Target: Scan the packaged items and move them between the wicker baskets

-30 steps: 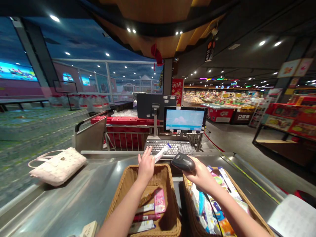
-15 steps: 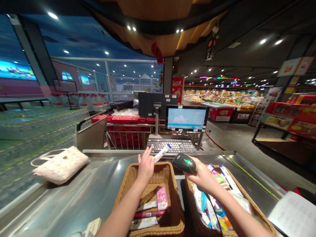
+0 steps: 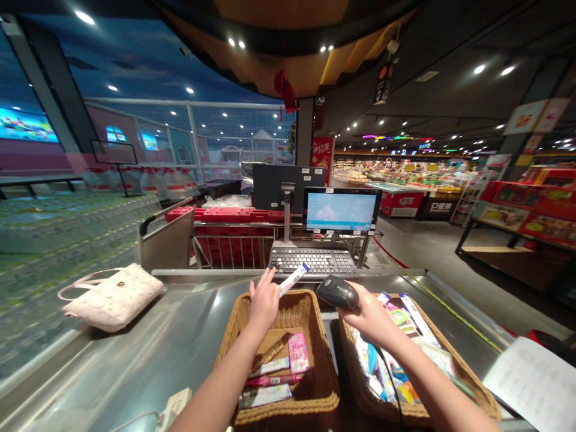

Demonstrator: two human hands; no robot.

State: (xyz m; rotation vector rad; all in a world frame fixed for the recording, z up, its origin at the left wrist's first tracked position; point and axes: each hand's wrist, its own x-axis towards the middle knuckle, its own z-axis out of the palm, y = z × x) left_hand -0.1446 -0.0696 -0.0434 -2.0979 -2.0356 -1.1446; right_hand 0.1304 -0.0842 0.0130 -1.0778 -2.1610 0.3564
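My left hand [image 3: 264, 300] grips one end of a slim white packet with a blue tip [image 3: 294, 279], held over the back rim of the left wicker basket [image 3: 333, 393]. In my right hand [image 3: 369, 312] is a black handheld barcode scanner [image 3: 337, 292], its head pointing left toward the packet but apart from it. The scanner's cord runs down over the right wicker basket [image 3: 355, 390], which is heaped with colourful small packets. Inside the left basket lie a pink packet [image 3: 299, 353], a magenta stick-like item [image 3: 275, 380] and several slim packages.
Behind the baskets stand a keyboard [image 3: 312, 261] and a lit monitor [image 3: 341, 211]. A pale handbag [image 3: 114, 299] rests at the left of the metal counter [image 3: 180, 342]. White paper [image 3: 533, 384] lies at the right, and a power strip [image 3: 175, 408] at the front left.
The green light on the scanner has gone out. Both hands stay nearly in place, still holding the packet and scanner; the view has shifted slightly.
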